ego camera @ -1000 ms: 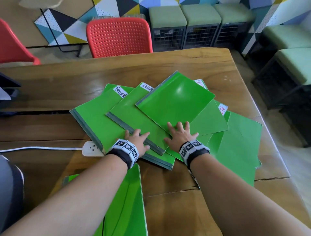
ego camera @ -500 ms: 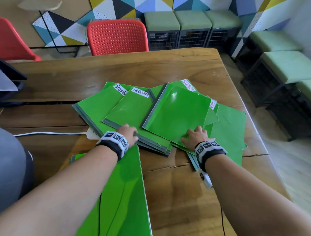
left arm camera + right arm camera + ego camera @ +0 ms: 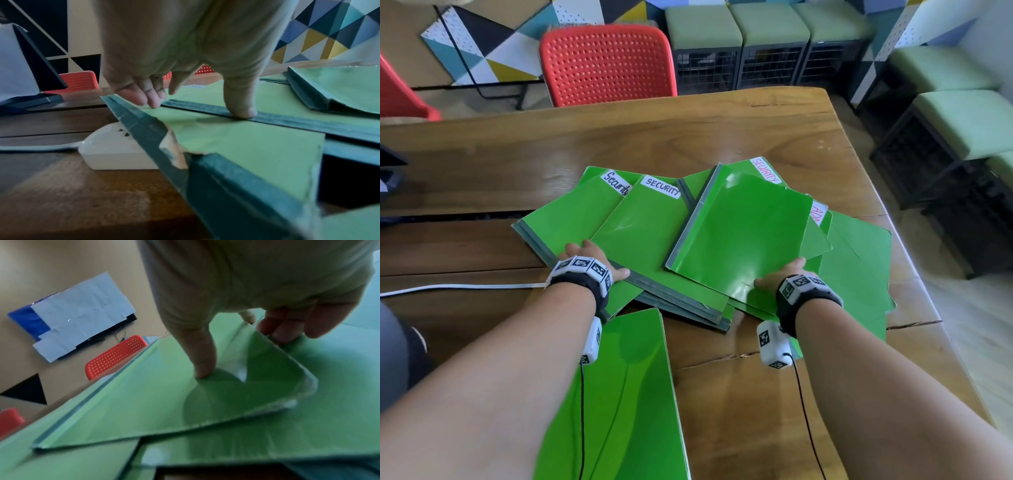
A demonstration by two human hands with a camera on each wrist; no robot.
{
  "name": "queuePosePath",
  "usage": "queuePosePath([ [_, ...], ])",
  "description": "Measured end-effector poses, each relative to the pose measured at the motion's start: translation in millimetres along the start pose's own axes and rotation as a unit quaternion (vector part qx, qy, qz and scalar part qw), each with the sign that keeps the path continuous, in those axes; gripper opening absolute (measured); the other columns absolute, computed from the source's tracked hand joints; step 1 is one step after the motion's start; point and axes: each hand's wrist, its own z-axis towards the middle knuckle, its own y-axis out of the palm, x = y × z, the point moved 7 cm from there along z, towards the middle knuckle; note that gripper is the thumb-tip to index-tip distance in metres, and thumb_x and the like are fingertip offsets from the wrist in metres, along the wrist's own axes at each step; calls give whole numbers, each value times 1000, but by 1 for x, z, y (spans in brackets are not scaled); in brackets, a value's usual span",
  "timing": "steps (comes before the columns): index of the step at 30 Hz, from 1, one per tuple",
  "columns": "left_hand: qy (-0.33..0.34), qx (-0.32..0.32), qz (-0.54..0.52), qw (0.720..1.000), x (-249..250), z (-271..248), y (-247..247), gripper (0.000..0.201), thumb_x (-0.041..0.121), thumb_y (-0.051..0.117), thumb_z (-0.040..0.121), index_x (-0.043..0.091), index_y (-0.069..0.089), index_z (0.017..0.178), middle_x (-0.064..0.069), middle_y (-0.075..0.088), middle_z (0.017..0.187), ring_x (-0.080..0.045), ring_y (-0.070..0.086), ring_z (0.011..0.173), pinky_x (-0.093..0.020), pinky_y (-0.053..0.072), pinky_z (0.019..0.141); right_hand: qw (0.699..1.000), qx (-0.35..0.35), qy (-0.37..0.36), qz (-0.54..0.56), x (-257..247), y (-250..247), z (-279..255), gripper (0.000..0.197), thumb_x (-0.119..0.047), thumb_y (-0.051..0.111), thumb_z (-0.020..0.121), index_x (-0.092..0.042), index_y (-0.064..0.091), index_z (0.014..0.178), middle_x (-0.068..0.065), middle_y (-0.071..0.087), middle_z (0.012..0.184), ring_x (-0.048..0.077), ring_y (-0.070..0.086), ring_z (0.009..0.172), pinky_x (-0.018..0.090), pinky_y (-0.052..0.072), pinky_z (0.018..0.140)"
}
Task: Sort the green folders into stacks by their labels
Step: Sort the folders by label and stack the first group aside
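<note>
Several green folders lie fanned out on the wooden table (image 3: 722,126). Their labels read "Security" (image 3: 616,183), "SECURITY" (image 3: 661,186), red "SECURITY" (image 3: 765,170) and a half-hidden red "ADM" (image 3: 817,214). On top lies a folder with no label showing (image 3: 743,240). My right hand (image 3: 779,277) pinches its near right corner (image 3: 267,369), thumb on top and fingers underneath. My left hand (image 3: 594,255) rests on the leftmost folder (image 3: 236,146), and its thumb (image 3: 242,112) presses the dark spine of the second one. Another green folder (image 3: 619,394) lies apart, near me, under my left forearm.
A white power strip (image 3: 115,149) with its cable (image 3: 465,287) sits just left of the pile, partly under a folder. A red chair (image 3: 606,65) stands behind the table. Green stools (image 3: 767,41) line the back and right. The table's right edge (image 3: 914,274) is close to the pile.
The top folder has turned and slid right. My right hand went from lying flat on it to pinching its near corner. My left hand drew back to the pile's near-left edge.
</note>
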Motion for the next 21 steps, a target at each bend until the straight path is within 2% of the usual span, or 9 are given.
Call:
queuePosePath([
  [3, -20, -2, -42, 999, -4, 5, -8, 104, 63, 79, 57, 6, 41, 135, -21, 43, 137, -39, 48, 123, -48, 45, 96, 995, 27, -12, 99, -12, -11, 2, 60, -15, 66, 85, -6, 32, 133, 20, 47, 128, 32, 55, 105, 39, 51, 85],
  [5, -26, 6, -113, 993, -9, 9, -11, 92, 46, 83, 65, 5, 40, 136, -19, 47, 138, -38, 51, 121, -45, 46, 94, 986, 57, -45, 148, -21, -17, 1, 49, -2, 56, 88, -3, 36, 132, 20, 42, 131, 33, 53, 105, 35, 48, 80],
  [7, -16, 10, -234, 972, -11, 10, -13, 79, 25, 76, 79, 10, 31, 143, -17, 42, 142, -39, 49, 123, -46, 46, 93, 976, 69, -93, 184, -31, -22, -2, 50, 6, 48, 89, -6, 35, 136, 20, 42, 134, 33, 54, 109, 37, 50, 84],
  [9, -8, -7, -410, 912, -15, 6, -13, 70, 5, 62, 89, 22, 25, 146, -13, 45, 137, -36, 53, 116, -46, 51, 90, 962, 56, -145, 224, -40, -25, -8, 56, 7, 44, 91, -12, 32, 142, 19, 45, 139, 28, 57, 107, 36, 54, 81],
  [12, -12, -35, -597, 801, -32, 3, -13, 77, -10, 51, 90, 35, 26, 147, -4, 55, 109, -17, 56, 82, -53, 52, 89, 946, 42, -205, 246, -49, -35, -22, 59, 3, 48, 93, -15, 31, 146, 15, 40, 148, 20, 58, 91, 30, 55, 69],
  [14, -8, -30, -614, 788, -50, -1, -16, 75, -8, 54, 89, 40, 32, 143, -4, 54, 119, -18, 56, 83, -51, 55, 83, 943, 7, -228, 244, -54, -36, -33, 62, 2, 51, 93, -16, 30, 148, 14, 40, 147, 22, 61, 89, 38, 58, 79],
  [16, 0, 3, -597, 802, -67, -5, -19, 64, 0, 58, 90, 43, 43, 134, -2, 45, 137, -27, 59, 100, -55, 56, 81, 942, -37, -245, 226, -58, -29, -49, 63, 2, 53, 92, -19, 32, 148, 12, 43, 142, 26, 62, 95, 40, 57, 81],
  [19, -30, 24, -619, 784, -84, -8, -5, 51, 13, 60, 91, 36, 44, 135, -6, 48, 139, -32, 56, 111, -56, 52, 87, 942, -92, -258, 194, -63, -1, -73, 64, 3, 53, 92, -21, 32, 148, 11, 49, 133, 23, 63, 84, 39, 59, 76],
  [21, -47, -16, -635, 771, -81, -17, 13, 46, 30, 60, 91, 27, 46, 135, -10, 52, 132, -33, 53, 114, -49, 49, 89, 941, -116, -259, 185, -64, 21, -85, 64, 4, 53, 92, -19, 32, 148, 12, 51, 132, 26, 65, 88, 43, 59, 79],
])
